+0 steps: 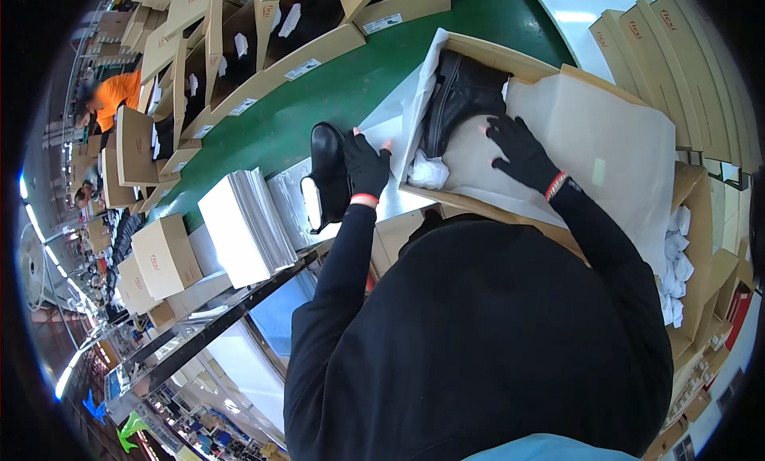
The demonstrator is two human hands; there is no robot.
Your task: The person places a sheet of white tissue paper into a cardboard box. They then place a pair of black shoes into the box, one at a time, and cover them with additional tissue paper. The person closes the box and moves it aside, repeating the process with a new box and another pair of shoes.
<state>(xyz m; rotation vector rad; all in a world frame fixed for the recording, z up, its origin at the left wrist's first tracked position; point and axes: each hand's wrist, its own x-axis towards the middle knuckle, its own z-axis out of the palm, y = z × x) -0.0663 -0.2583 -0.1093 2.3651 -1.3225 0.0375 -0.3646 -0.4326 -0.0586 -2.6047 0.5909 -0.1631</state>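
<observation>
A black ankle boot (pixel 325 170) lies on the metal-topped bench edge, left of the open shoebox. My left hand (pixel 366 168), in a black fingertip-less glove, rests against the boot's right side, its thumb and index finger stretched apart. The cardboard box (pixel 470 203) holds a second black boot (pixel 462 94) at its left end, near a crumpled white paper ball (pixel 428 172). White tissue paper (pixel 606 142) lines the box and spreads over its right side. My right hand (pixel 522 152), gloved alike, hovers over the paper with fingers spread, right of the boxed boot.
A stack of white paper sheets (pixel 247 226) sits left of the loose boot. Open boxes with black footwear (pixel 295 35) line the green table (pixel 263 134). Closed boxes (pixel 669 70) stand at right, above a carton of paper balls (pixel 676 262). A person in orange (pixel 119 94) is far left.
</observation>
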